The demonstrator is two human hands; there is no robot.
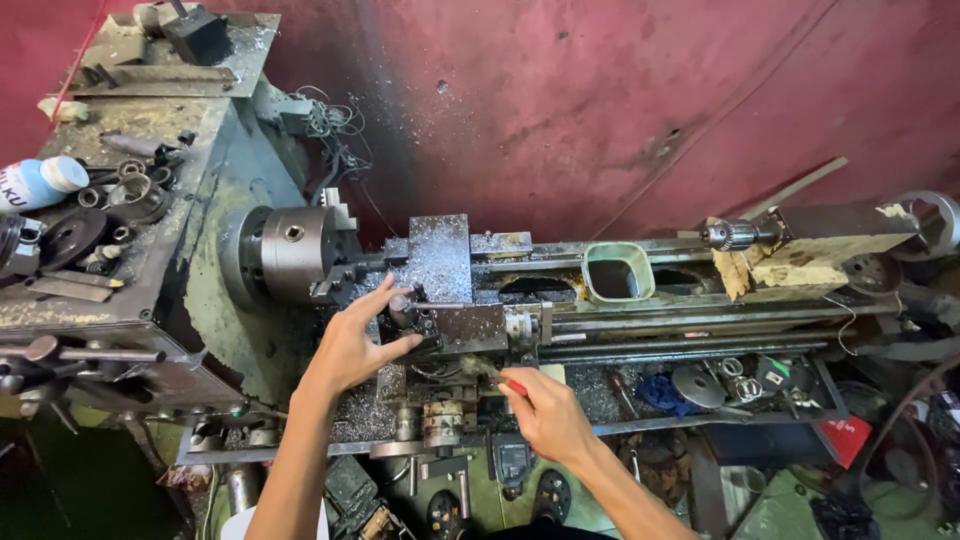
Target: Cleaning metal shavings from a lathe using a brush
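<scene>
Two grips: left hand (352, 345) spread on tool post (408, 318); right hand (545, 410) pinches red-handled brush (505, 380).

- Even, fairly bright light from above; soft shadows under my hands (350, 345).
- Chips on the lathe (440, 255) glint.
- Edges bend, corners dim; centre sharp.
</scene>
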